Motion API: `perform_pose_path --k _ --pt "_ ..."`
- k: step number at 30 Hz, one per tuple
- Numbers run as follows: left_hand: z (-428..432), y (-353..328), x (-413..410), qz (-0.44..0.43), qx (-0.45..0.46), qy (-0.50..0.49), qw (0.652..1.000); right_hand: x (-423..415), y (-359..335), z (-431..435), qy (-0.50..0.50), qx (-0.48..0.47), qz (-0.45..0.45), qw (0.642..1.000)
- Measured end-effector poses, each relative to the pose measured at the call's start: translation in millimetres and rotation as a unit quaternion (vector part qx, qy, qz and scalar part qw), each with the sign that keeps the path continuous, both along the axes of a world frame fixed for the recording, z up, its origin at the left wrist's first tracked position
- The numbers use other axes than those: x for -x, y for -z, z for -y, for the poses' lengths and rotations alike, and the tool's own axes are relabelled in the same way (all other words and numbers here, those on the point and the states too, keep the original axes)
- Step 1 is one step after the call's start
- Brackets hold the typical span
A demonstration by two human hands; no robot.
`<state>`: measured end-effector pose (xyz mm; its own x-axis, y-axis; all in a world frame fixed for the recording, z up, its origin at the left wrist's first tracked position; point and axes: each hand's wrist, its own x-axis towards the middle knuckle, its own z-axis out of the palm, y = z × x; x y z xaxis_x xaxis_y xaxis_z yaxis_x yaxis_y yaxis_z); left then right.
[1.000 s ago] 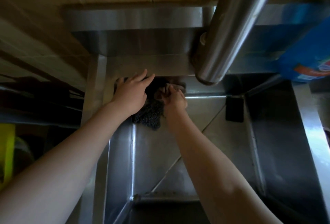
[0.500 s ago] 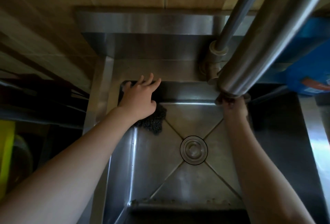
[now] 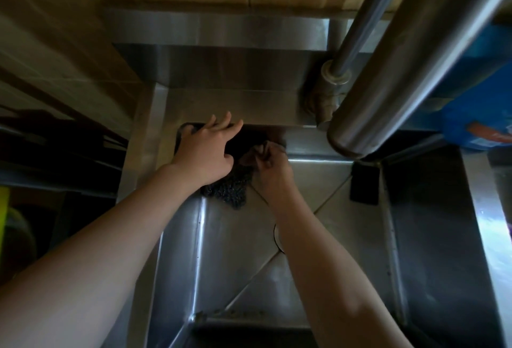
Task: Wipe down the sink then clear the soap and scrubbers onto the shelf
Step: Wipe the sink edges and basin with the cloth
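I count two bare hands, the left hand (image 3: pixel 203 153) and the right hand (image 3: pixel 270 166), over one steel sink (image 3: pixel 221 250). There is one dark wire scrubber (image 3: pixel 231 191), one black sponge (image 3: pixel 364 185), one faucet (image 3: pixel 388 76), one drain (image 3: pixel 278 237) and one blue package (image 3: pixel 476 128).

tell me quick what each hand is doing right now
Left hand: open, fingers spread, resting over the steel wool scrubber.
Right hand: fingers shut, pinching something dark; what it is cannot be told.

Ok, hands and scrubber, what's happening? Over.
Left hand spread over scrubber, sink back-left corner. Right hand pinching something dark beside it. Tap overhead, not blocking.
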<state>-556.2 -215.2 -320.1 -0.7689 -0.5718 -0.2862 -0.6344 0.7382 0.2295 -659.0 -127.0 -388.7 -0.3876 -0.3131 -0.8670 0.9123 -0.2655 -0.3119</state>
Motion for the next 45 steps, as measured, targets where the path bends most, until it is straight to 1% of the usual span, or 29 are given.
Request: perform_pose_path --k 2,4,5,6,7,8,9,10,11,13,15,18,21,22,23,24,25,26,27,28,30,33,35,36,37,38,40,42,45 --pt "0 1 -1 -0.004 -0.006 -0.001 1.000 27 -1 -16 0.014 -0.021 0.002 1.000" --pt "0 0 -1 0.002 -0.007 0.004 1.000 54 -5 -40 0.032 -0.029 -0.023 0.999" --pt "0 0 -1 0.006 -0.006 0.006 1.000 67 -3 -54 0.055 -0.013 -0.029 0.998" --pt "0 0 -1 0.009 -0.005 0.008 1.000 84 -4 -63 0.071 -0.024 -0.008 0.997" --pt "0 0 -1 0.009 -0.004 0.009 1.000 94 -1 -74 0.092 -0.029 -0.030 0.995" --pt "0 0 -1 0.008 -0.002 0.010 1.000 105 -3 -80 0.123 -0.028 -0.016 0.992" --pt "0 0 -1 0.007 0.000 0.010 1.000 112 -1 -82 0.115 -0.045 -0.042 0.991" --pt "0 -1 -1 0.009 0.002 0.010 1.000 114 -1 -83 0.137 -0.028 -0.046 0.989" --pt "0 -1 -1 0.011 0.004 0.010 1.000 113 -2 -83 0.129 -0.057 -0.074 0.987" --pt "-1 -2 0 0.015 0.008 0.011 1.000 106 -2 -75 0.125 -0.056 -0.072 0.988" --pt "-1 -4 1 0.012 0.007 0.009 1.000 89 -2 -59 0.093 -0.055 -0.042 0.993" --pt "0 -9 4 0.018 0.000 0.009 1.000 48 -10 -25 0.055 -0.017 -0.006 0.998" --pt "1 -13 6 0.029 0.003 0.015 0.999 8 -5 -2 -0.032 -0.027 -0.043 0.998" --pt "2 -13 6 0.030 0.006 0.017 0.999 -1 0 1 -0.094 -0.036 -0.062 0.993" --pt "2 -14 7 0.030 0.010 0.018 0.999 -9 4 2 -0.131 -0.056 -0.052 0.988" --pt "3 -15 7 0.032 0.014 0.019 0.999 -14 10 7 -0.166 -0.067 -0.082 0.980" --pt "3 -16 8 0.035 0.018 0.021 0.999 -14 9 11 -0.187 -0.078 -0.088 0.975" --pt "2 -16 8 0.039 0.020 0.023 0.999 -11 9 6 -0.179 -0.068 -0.079 0.978" --pt "2 -16 8 0.041 0.020 0.025 0.999 -7 1 0 -0.141 -0.030 -0.052 0.988" --pt "2 -16 8 0.042 0.018 0.026 0.999 1 -4 -2 -0.119 -0.004 -0.056 0.991" --pt "2 -15 7 0.042 0.010 0.023 0.999 24 -8 -15 -0.031 0.009 -0.005 0.999" --pt "3 -15 7 0.042 0.011 0.023 0.999 63 -19 -49 0.032 -0.021 -0.053 0.998" --pt "2 -14 6 0.042 0.013 0.026 0.999 87 -22 -71 0.051 -0.009 -0.103 0.993" --pt "2 -15 6 0.041 0.010 0.025 0.999 96 -23 -78 0.071 -0.007 -0.109 0.991" --pt "2 -15 6 0.041 0.007 0.022 0.999 102 -22 -83 0.103 -0.003 -0.094 0.990" --pt "2 -15 6 0.041 0.005 0.021 0.999 103 -22 -86 0.115 -0.021 -0.107 0.987" --pt "2 -16 7 0.043 0.001 0.022 0.999 104 -23 -86 0.124 -0.035 -0.092 0.987" --pt "2 -17 7 0.047 -0.002 0.022 0.999 91 -26 -75 0.135 -0.025 -0.086 0.987" --pt "-1 -21 7 0.048 0.009 0.017 0.999 64 -24 -50 0.105 -0.012 -0.044 0.993"
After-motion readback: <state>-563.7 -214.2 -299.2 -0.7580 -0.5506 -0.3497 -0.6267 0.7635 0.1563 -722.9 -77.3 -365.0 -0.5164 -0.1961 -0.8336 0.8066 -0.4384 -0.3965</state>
